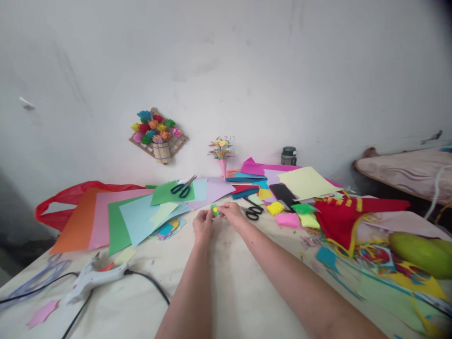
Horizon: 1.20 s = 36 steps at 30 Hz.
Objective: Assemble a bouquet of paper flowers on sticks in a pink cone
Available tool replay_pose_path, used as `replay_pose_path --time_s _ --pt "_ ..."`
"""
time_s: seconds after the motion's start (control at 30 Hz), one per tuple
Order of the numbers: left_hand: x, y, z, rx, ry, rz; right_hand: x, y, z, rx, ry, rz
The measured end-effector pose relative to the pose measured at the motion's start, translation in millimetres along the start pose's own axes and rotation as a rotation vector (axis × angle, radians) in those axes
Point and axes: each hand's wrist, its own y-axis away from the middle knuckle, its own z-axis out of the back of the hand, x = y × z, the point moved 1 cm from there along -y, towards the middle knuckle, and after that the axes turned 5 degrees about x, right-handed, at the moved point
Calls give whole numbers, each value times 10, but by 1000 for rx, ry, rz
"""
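A small green piece with a yellow spot (215,210) is held between my two hands above the middle of the table. My left hand (203,227) pinches its left side, and the fingers of my right hand (231,214) are closed at its right side. Black-handled scissors (253,213) lie just to the right of my right hand. Left of my left hand are small colored paper cutouts (168,229) and overlapping sheets, among them a light blue sheet (136,219).
Scissors (183,187) lie on a green sheet. A white glue gun (93,278) with black cables sits front left. Behind stands a paper flower vase (222,167). Clay packets (287,220), a phone (282,194), red cloth (335,221) and green fruit (420,252) are on the right.
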Motion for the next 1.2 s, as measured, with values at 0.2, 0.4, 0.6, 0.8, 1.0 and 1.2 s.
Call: replay_pose_path --time_s 0.2,0.4,0.6,0.8,1.0,1.2 --pt "51 -22 20 -42 -38 19 -60 -58 8 -55 154 10" --pt "-53 36 43 -141 -405 55 -124 -170 210 -209 475 -29" --pt "-146 107 -20 -108 -623 14 -139 -274 245 -298 742 -7" --pt "-143 128 -78 56 -773 -98 -145 -429 195 -311 860 -1" --pt "-85 118 -113 171 -804 -97 -143 -396 267 -289 925 81" --pt "-8 56 -112 205 -752 -71 -220 -189 264 -127 985 268"
